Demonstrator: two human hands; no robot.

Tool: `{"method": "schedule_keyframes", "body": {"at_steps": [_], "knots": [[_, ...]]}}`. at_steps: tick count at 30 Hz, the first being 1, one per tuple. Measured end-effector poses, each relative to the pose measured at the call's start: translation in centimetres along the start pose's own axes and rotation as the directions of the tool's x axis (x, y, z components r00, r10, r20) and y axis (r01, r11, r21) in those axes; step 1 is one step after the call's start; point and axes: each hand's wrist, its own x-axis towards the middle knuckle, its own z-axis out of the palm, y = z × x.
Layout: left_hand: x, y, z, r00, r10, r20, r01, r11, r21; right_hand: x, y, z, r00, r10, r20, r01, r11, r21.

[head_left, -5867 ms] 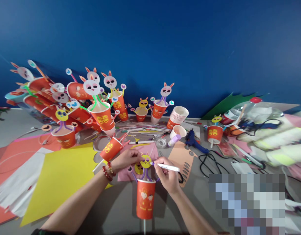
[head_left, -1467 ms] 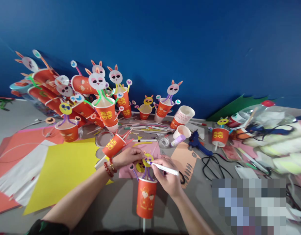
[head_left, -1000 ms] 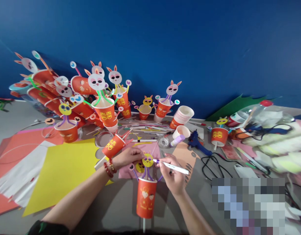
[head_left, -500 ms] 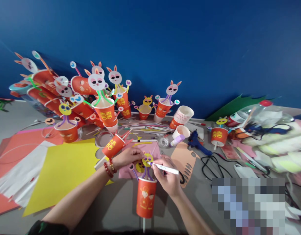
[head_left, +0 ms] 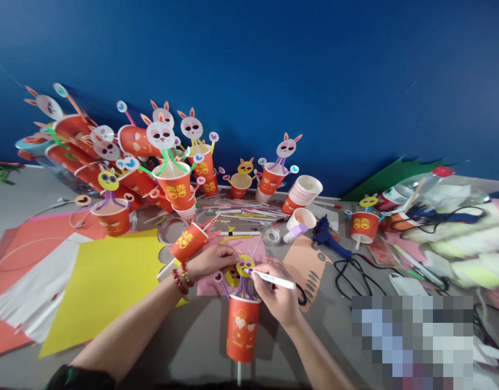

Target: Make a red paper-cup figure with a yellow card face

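Note:
In front of me an orange-red paper cup (head_left: 243,330) has a white stick coming out of its bottom. Purple pipe-cleaner limbs rise from its mouth to a yellow paper rabbit face (head_left: 245,265). My left hand (head_left: 215,261) is closed with its fingertips pinching the left edge of that face. Between the fingers of my right hand (head_left: 278,295) is a white marker pen (head_left: 276,279), its purple tip at the right side of the face. Behind the figure, a second yellow face (head_left: 232,277) shows in part.
Finished rabbit cups (head_left: 172,184) crowd the back left. Stacked paper cups (head_left: 304,189) stand at the back middle, near a blue glue gun (head_left: 328,238) with a black cord. Yellow paper (head_left: 107,281) lies left; a tilted red cup (head_left: 188,242) lies behind my left wrist.
The marker has tilted very slightly in my right hand, its tip still at the yellow face. My left hand keeps the same pinch, and the cup stays in place.

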Motion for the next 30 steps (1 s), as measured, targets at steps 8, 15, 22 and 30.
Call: {"method": "schedule_keyframes", "body": {"at_steps": [8,15,22,30], "knots": [[0.00,-0.02,0.04,1.000,-0.003,0.000,0.003,1.000,-0.005,-0.03,0.06,0.07,1.000,-0.005,0.003,0.005,1.000,0.007],[0.01,0.01,-0.01,1.000,0.000,0.001,0.000,1.000,-0.001,-0.05,0.04,-0.04,1.000,0.004,0.003,-0.004,1.000,-0.009],[-0.01,0.09,-0.02,1.000,-0.003,0.001,0.003,1.000,-0.009,-0.11,0.00,0.01,1.000,-0.006,0.019,0.006,1.000,-0.002],[0.07,-0.20,0.09,1.000,-0.025,0.002,0.025,0.999,-0.039,-0.22,0.37,-0.58,0.995,-0.001,-0.095,0.003,1.000,0.023]]}}
